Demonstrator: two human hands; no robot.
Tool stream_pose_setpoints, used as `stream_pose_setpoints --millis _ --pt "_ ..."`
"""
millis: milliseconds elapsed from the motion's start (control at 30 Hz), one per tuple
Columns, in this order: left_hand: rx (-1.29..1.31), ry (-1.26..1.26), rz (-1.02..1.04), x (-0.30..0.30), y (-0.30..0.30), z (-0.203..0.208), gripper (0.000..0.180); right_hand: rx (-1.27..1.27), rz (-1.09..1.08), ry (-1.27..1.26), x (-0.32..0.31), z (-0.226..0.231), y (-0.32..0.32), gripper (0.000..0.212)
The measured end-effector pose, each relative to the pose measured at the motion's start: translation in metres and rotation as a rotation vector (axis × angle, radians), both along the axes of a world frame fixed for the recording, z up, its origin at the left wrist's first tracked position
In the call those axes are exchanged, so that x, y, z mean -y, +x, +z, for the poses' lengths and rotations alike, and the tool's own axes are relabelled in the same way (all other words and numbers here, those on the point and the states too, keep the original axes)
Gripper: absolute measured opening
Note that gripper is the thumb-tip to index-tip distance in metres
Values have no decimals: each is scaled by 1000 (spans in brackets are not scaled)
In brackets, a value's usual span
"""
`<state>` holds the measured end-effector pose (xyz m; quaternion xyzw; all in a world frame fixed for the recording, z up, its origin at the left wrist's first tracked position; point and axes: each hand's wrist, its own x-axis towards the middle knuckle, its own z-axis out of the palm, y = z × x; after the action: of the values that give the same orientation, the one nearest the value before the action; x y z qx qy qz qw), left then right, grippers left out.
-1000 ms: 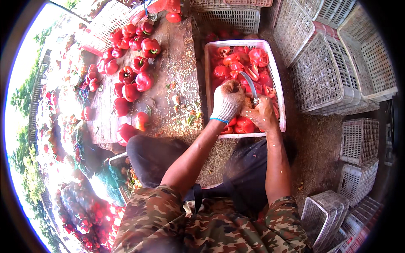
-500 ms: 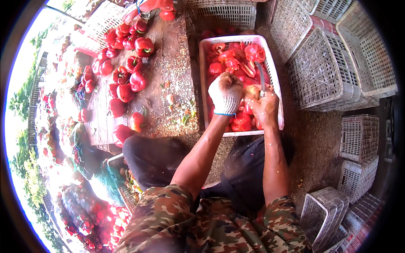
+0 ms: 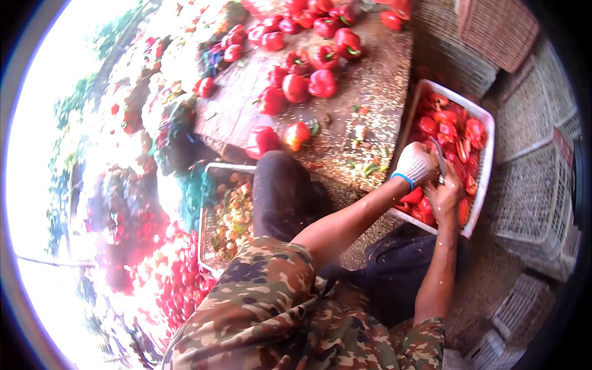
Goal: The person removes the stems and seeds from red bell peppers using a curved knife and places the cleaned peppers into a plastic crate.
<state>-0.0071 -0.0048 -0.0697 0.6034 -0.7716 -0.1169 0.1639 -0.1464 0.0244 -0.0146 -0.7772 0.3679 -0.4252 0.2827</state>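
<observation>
My left hand [image 3: 417,165], in a white knitted glove with a blue cuff edge, is closed over the white crate [image 3: 487,161]; whatever lies in its fingers is hidden. Close against it, my bare right hand [image 3: 446,196] grips a knife [image 3: 439,161], its narrow curved blade pointing up beside the glove. Below both hands, cut and opened red bell peppers [image 3: 445,126] fill the crate.
Left of the crate, a wooden table [image 3: 379,80] scattered with seeds bears several whole red bell peppers [image 3: 295,88]. A crate of pepper scraps [image 3: 234,219] stands by my left knee. Empty plastic crates [image 3: 531,194] are stacked at the right. Filled net sacks [image 3: 117,203] lie far left.
My view has swung left, so the table and crate sit further right in it. A yellowish piece at my right hand no longer shows. The knife blade now lies right beside the glove.
</observation>
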Motion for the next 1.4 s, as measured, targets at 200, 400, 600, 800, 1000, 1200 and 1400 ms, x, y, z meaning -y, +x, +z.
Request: stream_pose_setpoints --millis 200,400,600,800,1000,1200,1400 --pt "-935 33 622 -89 137 115 26 93 -18 439 -5 -31 -14 49" --pt "-268 -123 1115 -256 362 109 16 156 -26 515 -9 -34 -9 44" --pt "288 62 873 -323 394 75 38 68 -37 609 -9 -42 2 40" --pt "504 -335 228 -218 368 58 58 -9 -67 636 -8 -68 -14 42" --pt "138 -260 409 -181 404 2 57 27 -58 620 -13 -78 -17 40" --pt "-22 -215 612 -168 420 12 59 22 -112 753 -12 -60 -15 39" --pt "-1218 -433 703 -181 430 29 59 166 -80 798 -21 -1 14 42"
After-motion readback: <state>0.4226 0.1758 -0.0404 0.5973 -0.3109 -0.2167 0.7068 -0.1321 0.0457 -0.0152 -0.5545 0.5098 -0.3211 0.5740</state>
